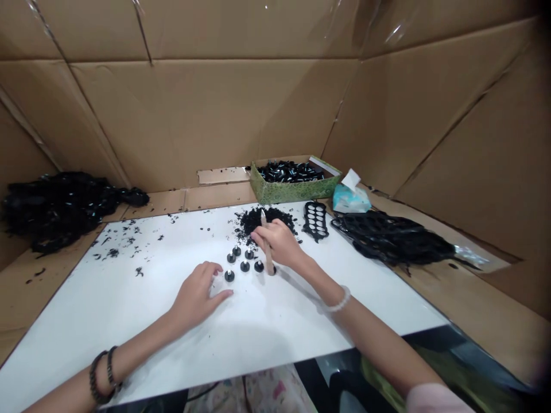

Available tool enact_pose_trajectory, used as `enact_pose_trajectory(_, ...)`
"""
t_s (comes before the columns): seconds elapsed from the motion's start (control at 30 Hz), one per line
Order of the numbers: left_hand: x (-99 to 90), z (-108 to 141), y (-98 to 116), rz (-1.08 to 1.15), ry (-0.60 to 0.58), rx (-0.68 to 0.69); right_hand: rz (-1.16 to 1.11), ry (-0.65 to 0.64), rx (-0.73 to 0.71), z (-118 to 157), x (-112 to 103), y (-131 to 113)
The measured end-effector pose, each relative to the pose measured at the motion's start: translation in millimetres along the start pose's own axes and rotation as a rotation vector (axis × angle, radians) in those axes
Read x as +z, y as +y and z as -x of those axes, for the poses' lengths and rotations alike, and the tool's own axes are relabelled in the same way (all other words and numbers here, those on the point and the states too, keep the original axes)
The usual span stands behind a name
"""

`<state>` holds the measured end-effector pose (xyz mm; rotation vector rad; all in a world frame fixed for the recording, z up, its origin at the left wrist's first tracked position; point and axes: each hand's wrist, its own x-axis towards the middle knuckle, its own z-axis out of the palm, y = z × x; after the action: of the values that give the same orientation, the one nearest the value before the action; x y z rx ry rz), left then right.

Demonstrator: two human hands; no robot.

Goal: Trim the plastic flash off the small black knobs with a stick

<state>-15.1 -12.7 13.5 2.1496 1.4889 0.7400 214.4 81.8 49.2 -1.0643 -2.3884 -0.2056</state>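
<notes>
"Black knobs (245,266), where do they sit relative to the grip?"

"Just left of the right hand (279,242), spaced apart on a white board (129,321), between that hand and the left hand (196,295). One more lies partly hidden at the lower end of the stick."

"And that grip?"

"Thumb and fingers press together, pinching a slim wooden stick (267,246) that stands slightly tilted, its lower end down beside the knobs. Held that way, it seems set to bear on one small part."

"The left hand?"

"Empty, fingers loosely spread, thumb reaching toward the nearest knob without gripping it. It looks placed close by for steadying."

"What lies beyond the grip?"

"Black crumbly scraps (262,221) heaped just past the fingers, a black perforated frame (315,221) to their right, and farther on a green patterned box (288,188) of black parts (288,172). Probably they sit there to stay within easy reach."
</notes>
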Motion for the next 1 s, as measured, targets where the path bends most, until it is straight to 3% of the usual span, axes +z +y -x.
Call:
enact_pose_trajectory(0.13, 2.5, -17.6, 6.1, 0.063, 0.092, -0.02, -0.068, -0.044, 0.094, 13.6, 6.6, 17.8)
enact_pose_trajectory(0.2, 2.3, -27.9, 13.3, 0.027, 0.137, 0.047, -0.081, -0.062, 0.088, 15.8, 6.8, 17.2)
enact_pose_trajectory(0.33, 5.4, -43.0, 28.5, -0.2, 0.086, 0.184, -0.052, -0.061, 0.016, 15.0, 4.2, 7.9)
enact_pose_trajectory(0.67, 22.2, -52.0, 24.9, -0.175, 0.071, 0.042, -0.005, -0.02, -0.018, 16.1, -4.3, 3.8)
enact_pose_trajectory(0.8, 18.4, -57.3, 22.3, -0.087, 0.07, -0.01, -0.046, -0.02, -0.021, 16.5, -4.6, 1.8)
enact_pose_trajectory(1.0, 0.9, -65.6, 27.4, 0.254, 0.142, -0.139, -0.321, -0.068, 0.004, 18.3, -4.3, -14.6)
